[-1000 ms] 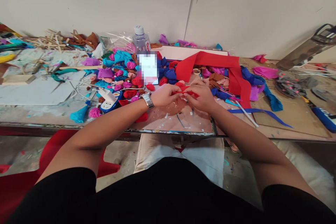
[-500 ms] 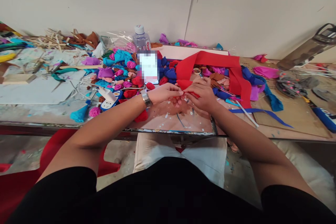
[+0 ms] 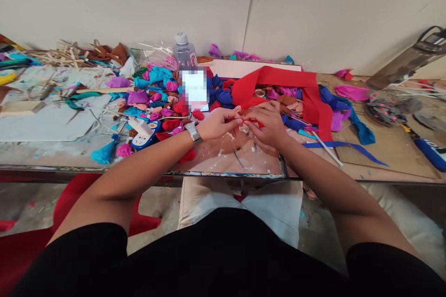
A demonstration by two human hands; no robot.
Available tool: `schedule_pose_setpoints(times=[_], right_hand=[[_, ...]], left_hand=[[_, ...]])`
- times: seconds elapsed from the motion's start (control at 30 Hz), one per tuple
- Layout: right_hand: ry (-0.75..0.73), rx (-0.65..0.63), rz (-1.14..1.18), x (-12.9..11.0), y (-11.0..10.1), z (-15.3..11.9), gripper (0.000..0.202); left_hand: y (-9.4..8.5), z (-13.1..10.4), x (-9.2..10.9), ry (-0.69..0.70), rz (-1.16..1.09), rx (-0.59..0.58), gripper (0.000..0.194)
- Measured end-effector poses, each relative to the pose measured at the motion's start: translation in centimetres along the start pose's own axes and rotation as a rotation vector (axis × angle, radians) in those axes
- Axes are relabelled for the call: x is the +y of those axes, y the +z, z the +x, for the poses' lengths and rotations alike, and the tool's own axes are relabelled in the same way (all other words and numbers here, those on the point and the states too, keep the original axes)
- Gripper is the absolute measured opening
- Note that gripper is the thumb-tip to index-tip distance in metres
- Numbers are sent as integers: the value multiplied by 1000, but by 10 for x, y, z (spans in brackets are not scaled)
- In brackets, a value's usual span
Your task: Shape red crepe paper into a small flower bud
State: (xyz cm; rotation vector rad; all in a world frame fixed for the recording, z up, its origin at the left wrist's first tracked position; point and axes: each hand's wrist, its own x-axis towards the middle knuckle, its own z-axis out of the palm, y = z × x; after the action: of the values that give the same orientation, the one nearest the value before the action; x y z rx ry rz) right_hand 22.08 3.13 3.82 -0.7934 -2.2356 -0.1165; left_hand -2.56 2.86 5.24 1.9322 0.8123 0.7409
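Over the front of the table, my left hand (image 3: 219, 124) is closed, thumb and fingertips pinching a thin red end. My right hand (image 3: 267, 123) is closed around a small piece of red crepe paper (image 3: 257, 124), mostly hidden by the fingers. The thin end runs between both sets of fingertips, which are almost touching. Just behind the hands, a long red crepe paper strip (image 3: 278, 76) lies folded over a heap of paper flowers. A phone (image 3: 195, 90) with a lit, blurred screen stands beyond my left hand.
A water bottle (image 3: 184, 51) stands behind the phone. At the left are a power strip (image 3: 144, 137), green-handled pliers (image 3: 78, 100) and thin wood pieces (image 3: 71, 53). A dark tumbler (image 3: 407, 62) leans at the right. A blue paper strip (image 3: 351, 147) lies near the front edge.
My left fingers have drawn slightly left, so the thin red end shows between the hands. The red paper in my right hand is more covered. The view has shifted slightly.
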Motion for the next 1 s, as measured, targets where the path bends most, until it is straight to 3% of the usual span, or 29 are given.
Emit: schedule_pose_setpoints(times=[0.17, 0.27, 0.5, 0.8, 1.0], right_hand=[[66, -20, 71, -2, 2, -1, 31], [81, -3, 140, -2, 4, 0, 32], [128, -4, 200, -4, 5, 1, 34], [-13, 12, 31, -3, 2, 1, 19], [53, -21, 58, -3, 4, -1, 21]], left_hand=[[3, -3, -7, 263, 576, 179, 33], [5, -3, -14, 365, 720, 231, 32], [7, -5, -15, 422, 799, 233, 33], [6, -4, -11, 433, 798, 223, 26], [6, -3, -13, 402, 806, 208, 29]])
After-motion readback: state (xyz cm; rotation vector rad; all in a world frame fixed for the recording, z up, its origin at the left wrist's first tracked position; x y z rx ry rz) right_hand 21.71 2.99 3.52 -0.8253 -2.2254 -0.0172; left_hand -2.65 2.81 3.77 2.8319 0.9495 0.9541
